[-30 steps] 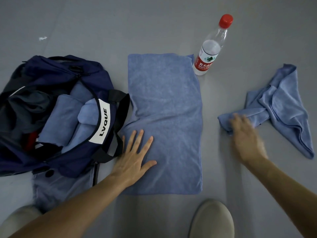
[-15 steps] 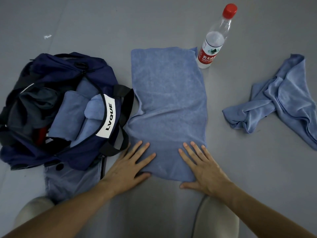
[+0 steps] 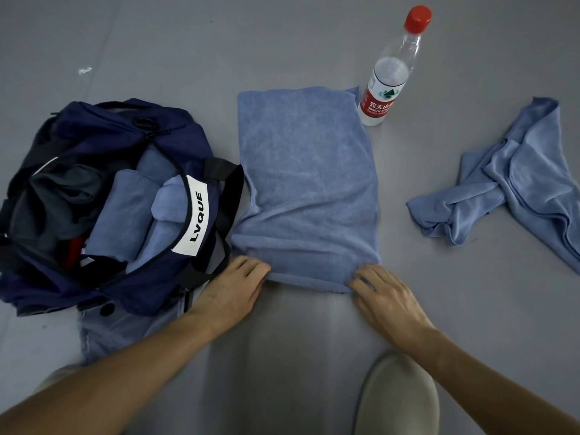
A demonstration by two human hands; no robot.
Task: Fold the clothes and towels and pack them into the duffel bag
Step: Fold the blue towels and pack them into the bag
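A blue towel lies flat on the grey floor in the middle, folded lengthwise, its near end rolled over a little. My left hand grips the near left corner of it with curled fingers. My right hand grips the near right corner the same way. To the left sits the open navy duffel bag with a white LVQUE label, holding folded blue towels and dark clothes. A crumpled blue cloth lies on the floor at the right.
A clear water bottle with a red cap stands at the towel's far right corner. A grey-blue garment pokes out from under the bag. My knees show at the bottom edge.
My right hand left the crumpled cloth and came to the towel's near edge. Both hands went from lying flat on the towel to gripping its near corners, turning the edge over.
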